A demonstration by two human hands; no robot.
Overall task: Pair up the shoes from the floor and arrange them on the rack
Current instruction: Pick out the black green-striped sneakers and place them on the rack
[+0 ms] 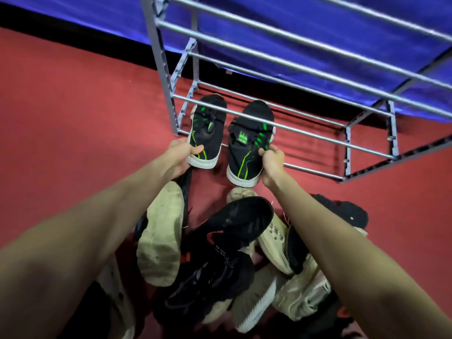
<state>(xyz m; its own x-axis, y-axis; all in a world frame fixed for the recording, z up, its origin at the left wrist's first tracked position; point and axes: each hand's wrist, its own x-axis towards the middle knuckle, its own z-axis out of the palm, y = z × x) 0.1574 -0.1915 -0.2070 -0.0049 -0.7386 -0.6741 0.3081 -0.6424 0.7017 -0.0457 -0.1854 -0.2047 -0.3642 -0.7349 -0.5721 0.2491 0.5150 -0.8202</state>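
Head view: both arms reach forward to 12 o'clock, each hand carrying one shoe of a matched pair. The left hand grips the black knit sneaker with green stripes and a white sole at its heel end, fingers curled round the collar and sole edge. The right hand pinches the second black-and-green sneaker at the outer side near the heel, thumb over the upper. Held by the heels so the toes lead; both toes already pass beneath a front bar of the grey metal tube shoe rack, apparently bound for the lowest tier. Whether the soles rest on the bottom rails yet I cannot tell. The two sit side by side, slightly apart, toes pointing to 12, which keeps the pair together on the left end of the rack. At 6 o'clock, near the person, a heap of unsorted shoes lies on the red carpeted floor: a cream shoe turned sole-up at 7, a black trainer with red trim at centre, cream lace-ups at 5. Judgement: first pair going in; the heap awaits matching.
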